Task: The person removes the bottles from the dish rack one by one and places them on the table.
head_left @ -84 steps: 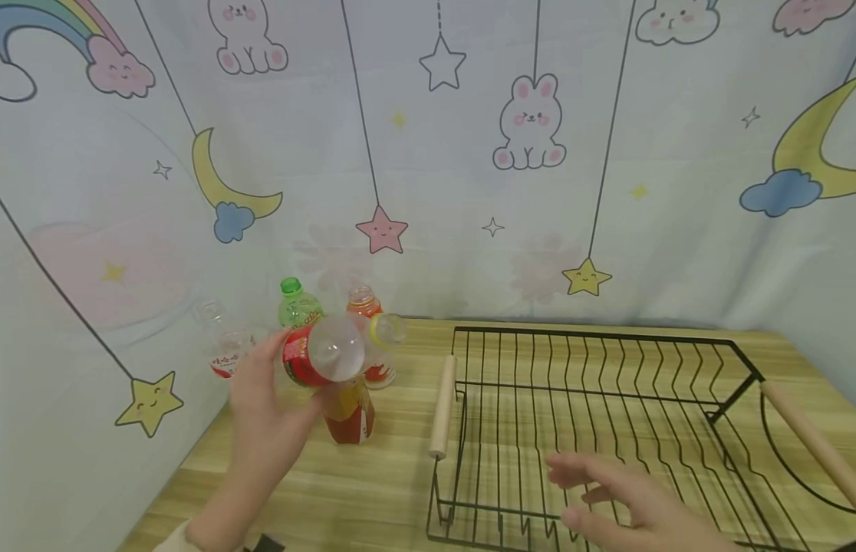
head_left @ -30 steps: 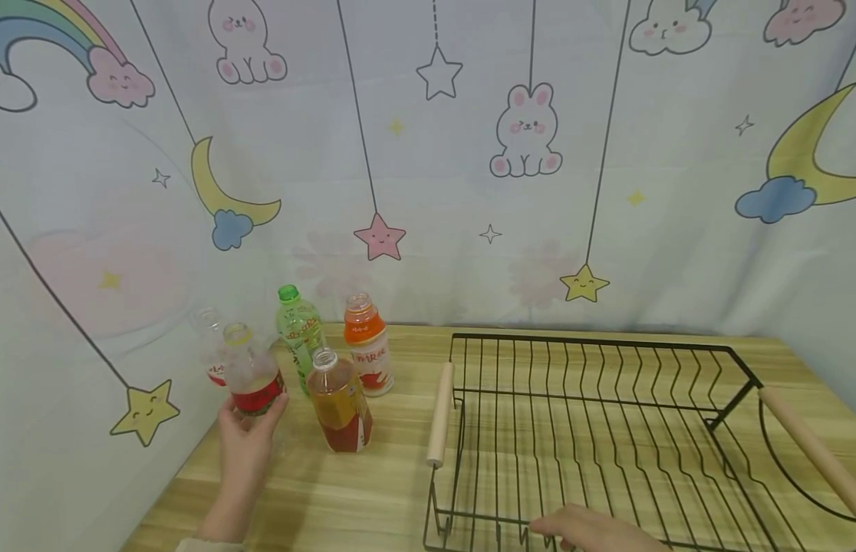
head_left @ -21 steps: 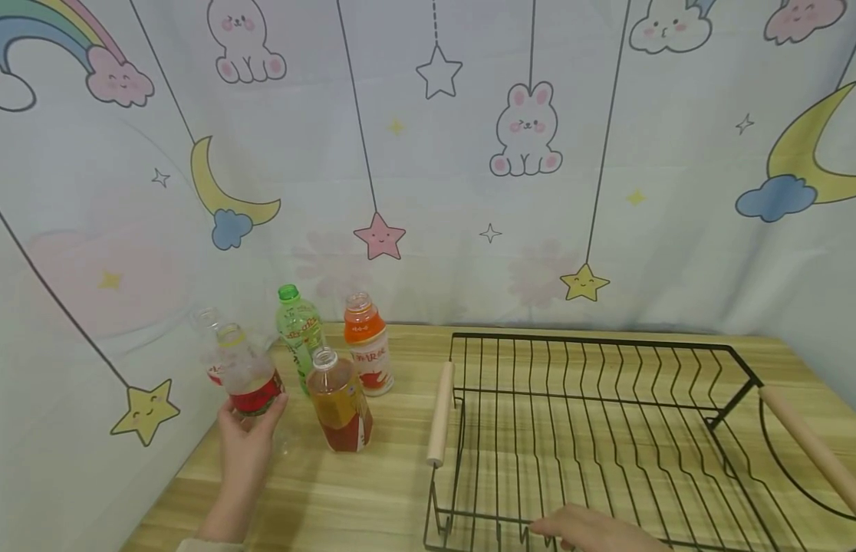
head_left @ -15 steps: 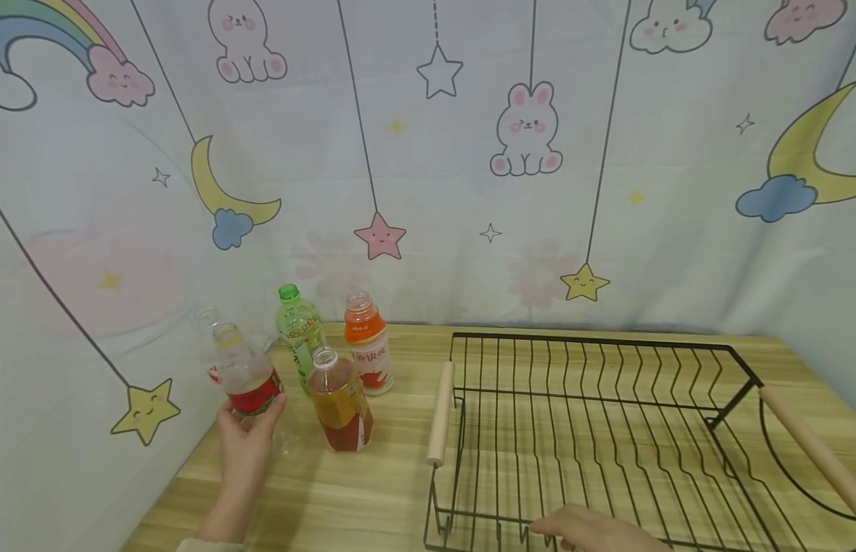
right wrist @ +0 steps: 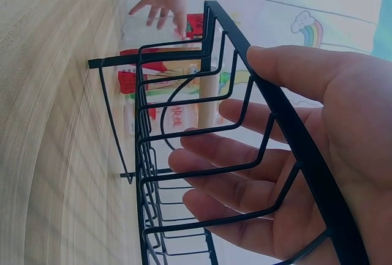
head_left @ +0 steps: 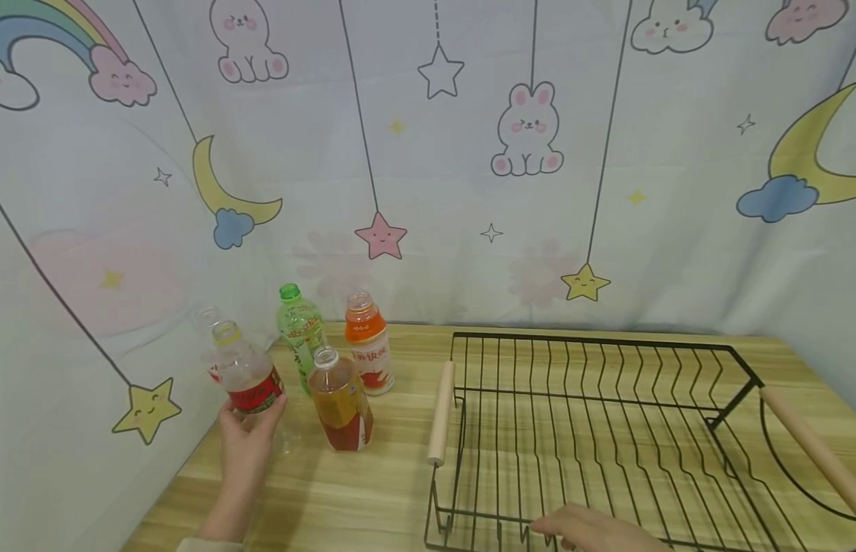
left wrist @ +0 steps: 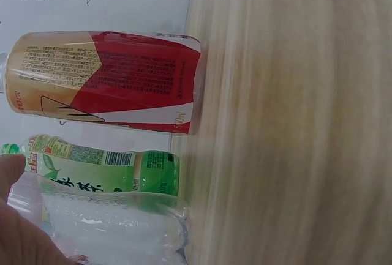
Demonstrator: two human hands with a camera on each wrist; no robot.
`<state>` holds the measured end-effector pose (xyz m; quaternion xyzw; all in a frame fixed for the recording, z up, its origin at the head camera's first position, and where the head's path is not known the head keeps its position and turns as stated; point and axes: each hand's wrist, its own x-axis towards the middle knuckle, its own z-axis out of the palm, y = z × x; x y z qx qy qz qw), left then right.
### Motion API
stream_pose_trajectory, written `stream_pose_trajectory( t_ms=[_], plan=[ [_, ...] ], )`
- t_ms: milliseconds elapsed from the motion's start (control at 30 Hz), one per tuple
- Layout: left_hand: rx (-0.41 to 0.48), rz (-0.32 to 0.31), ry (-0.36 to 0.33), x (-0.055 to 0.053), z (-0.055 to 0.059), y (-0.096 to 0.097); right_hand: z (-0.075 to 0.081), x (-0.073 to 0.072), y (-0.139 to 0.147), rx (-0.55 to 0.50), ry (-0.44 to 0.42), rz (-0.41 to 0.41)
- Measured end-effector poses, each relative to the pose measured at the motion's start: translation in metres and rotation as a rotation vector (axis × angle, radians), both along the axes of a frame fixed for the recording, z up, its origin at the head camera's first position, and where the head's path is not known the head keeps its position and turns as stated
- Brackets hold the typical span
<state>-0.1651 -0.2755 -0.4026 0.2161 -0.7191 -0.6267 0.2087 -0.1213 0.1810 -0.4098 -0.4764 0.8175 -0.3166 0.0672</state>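
Observation:
My left hand [head_left: 251,433] holds a clear plastic bottle [head_left: 245,372] with a red label and yellow neck ring, thumb at its right side. In the left wrist view the base of that clear bottle [left wrist: 122,222] meets the table. To its right are an amber drink bottle [head_left: 340,402], a green bottle [head_left: 300,330] and an orange-and-white bottle [head_left: 368,349]; another clear bottle [head_left: 210,337] is partly hidden behind it. My right hand [right wrist: 294,136] grips the front edge of a black wire dish rack [right wrist: 208,170], thumb on the bar and fingers behind the wires.
The rack's wooden handles [head_left: 442,414] stand at its left and right ends. A patterned curtain [head_left: 428,176] hangs behind and along the left of the wood-grain table [head_left: 345,506]. Bare tabletop shows between the bottles and the rack.
Earlier my left hand held the red-labelled bottle sideways above the others; it is now lower, left and upright. My right hand went from hovering over the rack to gripping its front edge.

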Motion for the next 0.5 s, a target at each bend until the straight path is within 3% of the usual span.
stream_pose_trajectory(
  t_ms=[100, 200, 367, 500],
  plan=[
    [-0.028, 0.006, -0.009, 0.0, 0.003, -0.001, 0.001, 0.001, 0.0, 0.022, -0.04, -0.009],
    [-0.082, 0.039, -0.008, 0.002, 0.013, -0.001, 0.004, -0.001, 0.002, 0.087, -0.134, -0.032],
    [-0.162, 0.131, 0.084, 0.013, 0.043, 0.003, 0.021, -0.005, 0.003, 0.216, -0.208, -0.12],
    [-0.177, 0.134, 0.155, 0.019, 0.071, 0.011, 0.047, -0.001, 0.007, 0.219, -0.231, -0.242]
  ],
)
